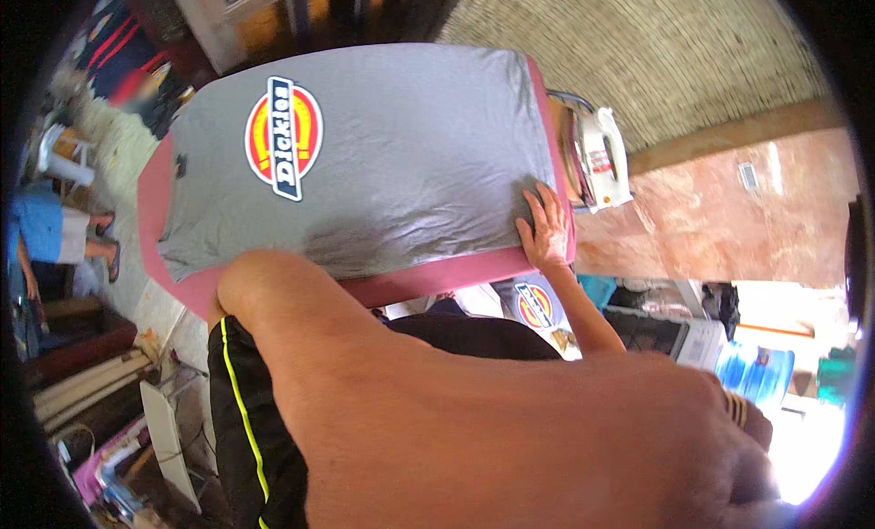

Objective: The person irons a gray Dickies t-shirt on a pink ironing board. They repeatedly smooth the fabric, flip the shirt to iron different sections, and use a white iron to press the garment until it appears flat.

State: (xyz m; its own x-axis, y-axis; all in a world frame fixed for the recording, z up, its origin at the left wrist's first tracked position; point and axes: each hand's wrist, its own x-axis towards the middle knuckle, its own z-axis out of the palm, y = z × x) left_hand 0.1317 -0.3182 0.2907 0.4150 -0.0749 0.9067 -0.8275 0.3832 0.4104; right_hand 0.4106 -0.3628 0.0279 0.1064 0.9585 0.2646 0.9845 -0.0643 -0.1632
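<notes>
A grey T-shirt (401, 137) with a round red and yellow print lies spread over a maroon-covered ironing board (401, 285). My right hand (545, 226) rests flat near the shirt's right hem, fingers apart, holding nothing. Past the right end of the board, a white clothes iron (603, 160) sits on the metal rest. Across the lower picture is my bare arm, the elbow (264, 278) bent against the near edge of the board. My left hand is hidden.
Below the board shows another dark garment (536, 303) with a similar print. A person (41, 224) in a blue top stands at left. A blue water jug (755, 372) is at lower right; a pale folding panel (169, 438) leans at lower left. Woven matting (620, 55) lies beyond.
</notes>
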